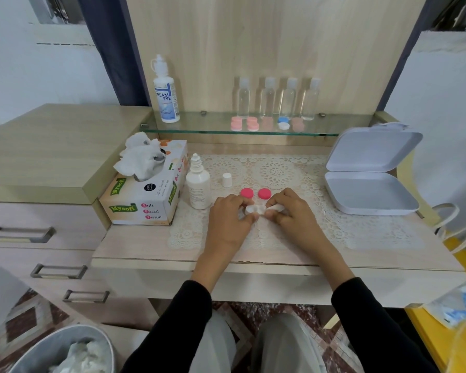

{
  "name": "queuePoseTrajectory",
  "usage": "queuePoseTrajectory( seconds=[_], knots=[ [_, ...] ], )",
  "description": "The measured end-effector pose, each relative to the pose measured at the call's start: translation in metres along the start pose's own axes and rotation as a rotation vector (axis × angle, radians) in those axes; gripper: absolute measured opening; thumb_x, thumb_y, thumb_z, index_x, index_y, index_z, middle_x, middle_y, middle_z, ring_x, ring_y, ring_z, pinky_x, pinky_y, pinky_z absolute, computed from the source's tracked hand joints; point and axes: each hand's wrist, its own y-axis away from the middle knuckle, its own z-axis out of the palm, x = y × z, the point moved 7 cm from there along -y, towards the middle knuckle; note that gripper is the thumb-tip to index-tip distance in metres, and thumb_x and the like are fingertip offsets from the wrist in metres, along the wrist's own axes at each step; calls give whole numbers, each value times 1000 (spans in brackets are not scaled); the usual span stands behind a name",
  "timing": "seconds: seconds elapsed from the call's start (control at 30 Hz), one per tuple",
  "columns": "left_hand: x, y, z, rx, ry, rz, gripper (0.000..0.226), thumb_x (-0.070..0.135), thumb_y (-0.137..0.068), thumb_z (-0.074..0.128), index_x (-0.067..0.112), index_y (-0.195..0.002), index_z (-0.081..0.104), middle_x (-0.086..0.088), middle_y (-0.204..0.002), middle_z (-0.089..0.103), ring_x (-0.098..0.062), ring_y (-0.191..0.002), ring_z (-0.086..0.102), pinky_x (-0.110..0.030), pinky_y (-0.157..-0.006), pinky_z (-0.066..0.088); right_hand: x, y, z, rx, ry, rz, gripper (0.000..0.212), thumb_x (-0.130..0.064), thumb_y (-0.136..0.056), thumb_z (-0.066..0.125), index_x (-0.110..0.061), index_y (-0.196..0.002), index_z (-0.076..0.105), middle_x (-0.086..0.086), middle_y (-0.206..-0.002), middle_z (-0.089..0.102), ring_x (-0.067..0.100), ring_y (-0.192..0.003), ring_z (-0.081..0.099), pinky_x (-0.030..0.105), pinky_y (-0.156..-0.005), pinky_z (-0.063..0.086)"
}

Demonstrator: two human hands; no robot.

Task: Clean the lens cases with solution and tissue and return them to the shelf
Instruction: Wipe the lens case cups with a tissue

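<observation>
White plastic, the open lens case (254, 210) lies on the lace mat (280, 170) at the near middle of the counter (145, 251). The left hand (230, 219) pinches its left end between the fingers. The right hand (293, 214) has its fingers curled round a rolled tissue (276, 208), whose tip meets the case's right well. Two pink caps (247, 193) lie just beyond the hands. Left of them stands a small bottle (198, 184), uncapped, with its white cap (226, 180) beside it and a tissue box (145, 195) further left. An open grey box (369, 179) sits at the right. On the far glass shelf (213, 129) are more cases (237, 123), four clear bottles (277, 98) and a solution bottle (166, 95).
</observation>
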Motion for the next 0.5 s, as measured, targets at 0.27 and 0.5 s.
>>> queuePoseTrajectory(
  seconds=[0.27,0.5],
  knots=[
    [-1,0,0,-2,-7,-6,22,22,-77,74,17,-98,69,1,-99,67,-20,-95,54,-32,-83,41,10,4,-22,232,-354,92,10,-15,-88,63,-23,-83,67,0,-94,61,14,-90,56,28,-79,43],
    [-1,0,0,-4,-17,-5,23,23,-77,75,18,-98,70,1,-98,68,-20,-94,54,-28,-78,37,0,-1,-7,107,-2,-66,23,-9,-93,53,-17,-107,71,-1,-97,58,7,-93,53,13,-77,37]
  ],
)
